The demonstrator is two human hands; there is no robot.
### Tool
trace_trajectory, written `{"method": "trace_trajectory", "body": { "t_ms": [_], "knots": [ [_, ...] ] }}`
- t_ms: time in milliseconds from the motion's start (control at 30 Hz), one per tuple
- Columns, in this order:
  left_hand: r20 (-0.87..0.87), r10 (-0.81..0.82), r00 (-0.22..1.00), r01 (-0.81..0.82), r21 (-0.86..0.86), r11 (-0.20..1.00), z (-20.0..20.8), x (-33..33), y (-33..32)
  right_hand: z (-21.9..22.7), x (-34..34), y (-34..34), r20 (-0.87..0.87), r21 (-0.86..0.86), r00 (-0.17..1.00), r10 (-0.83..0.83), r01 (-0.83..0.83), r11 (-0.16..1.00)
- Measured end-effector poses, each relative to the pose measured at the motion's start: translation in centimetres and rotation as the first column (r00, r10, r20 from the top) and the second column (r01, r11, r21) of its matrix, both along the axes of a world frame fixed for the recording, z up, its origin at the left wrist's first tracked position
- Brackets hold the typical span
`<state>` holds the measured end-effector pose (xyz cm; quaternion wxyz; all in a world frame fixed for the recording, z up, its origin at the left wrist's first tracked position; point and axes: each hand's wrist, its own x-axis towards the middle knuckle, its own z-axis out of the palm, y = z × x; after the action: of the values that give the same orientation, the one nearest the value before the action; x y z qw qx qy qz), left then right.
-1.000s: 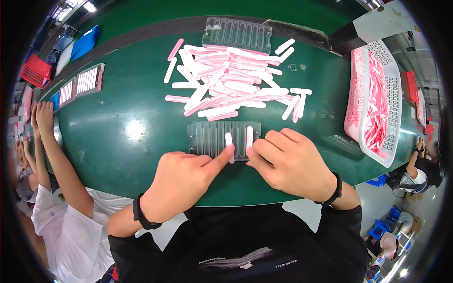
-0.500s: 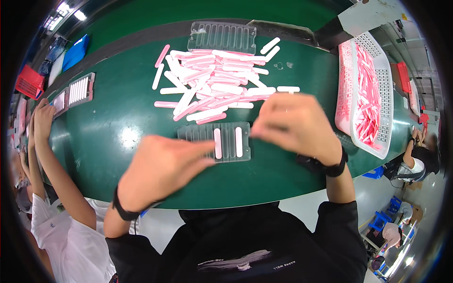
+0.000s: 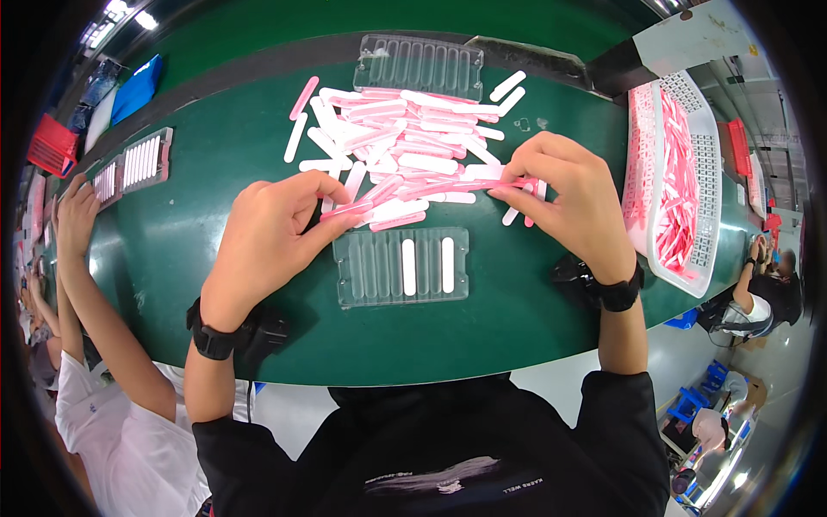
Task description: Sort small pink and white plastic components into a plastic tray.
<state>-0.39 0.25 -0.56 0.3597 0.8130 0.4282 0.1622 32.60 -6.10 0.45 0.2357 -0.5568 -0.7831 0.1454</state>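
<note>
My left hand (image 3: 274, 228), at the pile's near left side, pinches a pink flat strip with rounded ends (image 3: 351, 209) between thumb and fingers. At the right side of the pile, my right hand (image 3: 573, 202) has its thumb and fingers closed on another pink strip (image 3: 519, 183). Pink and white strips (image 3: 422, 146) lie heaped in front of both hands. Between my wrists and nearer to me is a clear slotted tray (image 3: 375, 269). Two of its slots hold white strips, one right of the middle (image 3: 408, 267) and one near the right end (image 3: 448, 265).
Behind the pile lies a second clear slotted tray (image 3: 422, 62). A white perforated basket (image 3: 705, 172) of pink strips stands at the right, under a metal post (image 3: 680, 39). At the left, a co-worker's hand (image 3: 77, 207) is beside filled trays (image 3: 146, 162).
Both hands have moved away from the near tray to the pile, and each now pinches a pink strip. The two white strips stay in the tray's slots.
</note>
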Motion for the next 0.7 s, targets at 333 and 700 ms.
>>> {"method": "trace_trajectory", "body": {
  "t_ms": [333,700],
  "knots": [
    [0.018,0.077,0.997,-0.076,-0.030,0.997,-0.5,-0.4,-0.4,0.1,-0.1,-0.3,0.016,-0.056,0.999,-0.032,0.033,0.998],
    [0.413,0.312,0.856,-0.032,-0.559,0.828,-0.3,-0.3,-0.4,0.3,-0.8,-0.7,-0.041,-0.010,0.998,-0.056,0.055,0.998]
  ]
}}
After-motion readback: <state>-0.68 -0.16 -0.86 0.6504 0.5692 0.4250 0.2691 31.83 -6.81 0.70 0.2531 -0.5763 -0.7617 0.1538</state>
